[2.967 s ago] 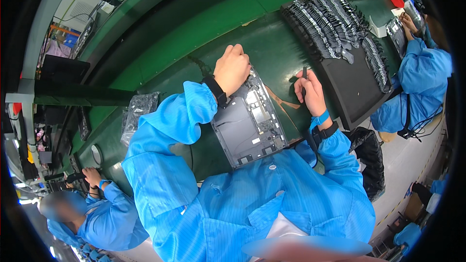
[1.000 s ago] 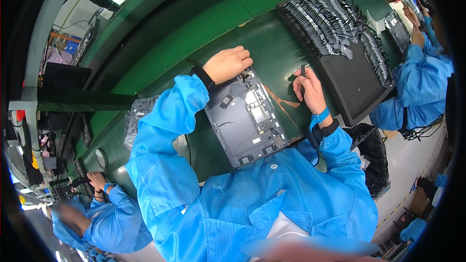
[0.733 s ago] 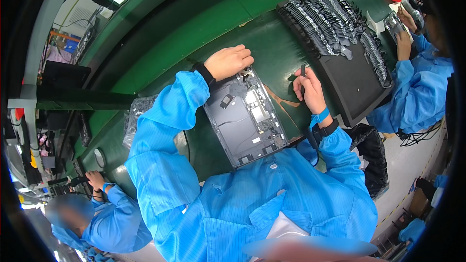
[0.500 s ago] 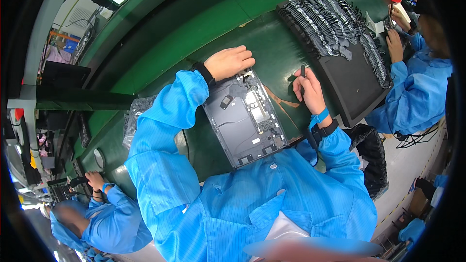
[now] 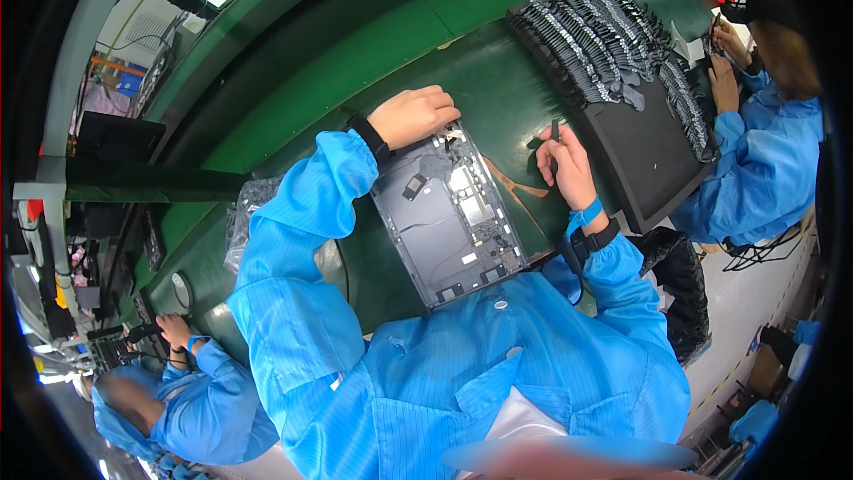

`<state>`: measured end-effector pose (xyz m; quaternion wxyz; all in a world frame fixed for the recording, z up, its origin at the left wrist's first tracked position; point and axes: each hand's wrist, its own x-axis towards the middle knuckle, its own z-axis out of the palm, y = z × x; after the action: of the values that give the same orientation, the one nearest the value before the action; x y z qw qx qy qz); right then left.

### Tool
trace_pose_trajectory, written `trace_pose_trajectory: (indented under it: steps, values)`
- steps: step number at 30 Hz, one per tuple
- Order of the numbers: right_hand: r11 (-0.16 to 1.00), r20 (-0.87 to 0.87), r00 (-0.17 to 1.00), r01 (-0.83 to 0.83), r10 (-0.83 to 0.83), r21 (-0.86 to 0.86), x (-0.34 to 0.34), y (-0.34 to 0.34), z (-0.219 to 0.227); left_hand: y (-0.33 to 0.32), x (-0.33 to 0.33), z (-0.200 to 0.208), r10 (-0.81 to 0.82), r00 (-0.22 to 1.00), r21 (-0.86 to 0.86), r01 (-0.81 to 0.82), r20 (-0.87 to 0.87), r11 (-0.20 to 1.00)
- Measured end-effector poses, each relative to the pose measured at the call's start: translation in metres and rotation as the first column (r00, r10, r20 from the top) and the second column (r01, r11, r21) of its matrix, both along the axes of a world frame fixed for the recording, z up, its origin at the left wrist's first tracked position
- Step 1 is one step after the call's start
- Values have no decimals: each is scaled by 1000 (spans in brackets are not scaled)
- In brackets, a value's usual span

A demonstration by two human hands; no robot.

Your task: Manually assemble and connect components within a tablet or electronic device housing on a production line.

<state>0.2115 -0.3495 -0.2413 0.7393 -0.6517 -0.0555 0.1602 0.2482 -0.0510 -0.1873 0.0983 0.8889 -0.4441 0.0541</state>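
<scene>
An opened grey laptop base (image 5: pixel 449 218) with its boards showing lies on the green bench (image 5: pixel 418 44) in front of me. My left hand (image 5: pixel 413 116) rests on its far left corner, fingers curled over the edge. To the right of the base, my right hand (image 5: pixel 562 164) grips a thin dark tool (image 5: pixel 554 132) that points up and away from me. A blue strap and a black wristband sit on my right wrist.
A black tray (image 5: pixel 653 156) with several rows of dark grey parts (image 5: pixel 604 36) stands at the right. A person in blue works beyond it at the far right (image 5: pixel 764 151). Another person in blue sits at lower left (image 5: pixel 178 382). A clear bag (image 5: pixel 249 213) lies to my left.
My left hand slid from the middle of the base's far edge to its far left corner. My right hand stays put with the tool. The person at right has leaned in.
</scene>
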Motion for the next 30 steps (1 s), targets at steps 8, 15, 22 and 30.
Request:
trace_pose_trajectory:
  steps: [8,15,22,30]
  values:
    - [1000,4,1000,1,-1,1,0,0,-1,-3,1,-2,-54,990,109,39,131,993]
    - [1000,3,1000,-1,1,9,0,0,-1,-5,-1,-1,-62,981,173,30,181,984]
    - [1000,3,1000,3,-3,9,1,1,-1,-10,-2,0,-74,968,163,36,239,986]
    - [1000,-10,1000,9,-9,17,0,0,-1,-6,1,-1,-74,993,169,58,95,984]
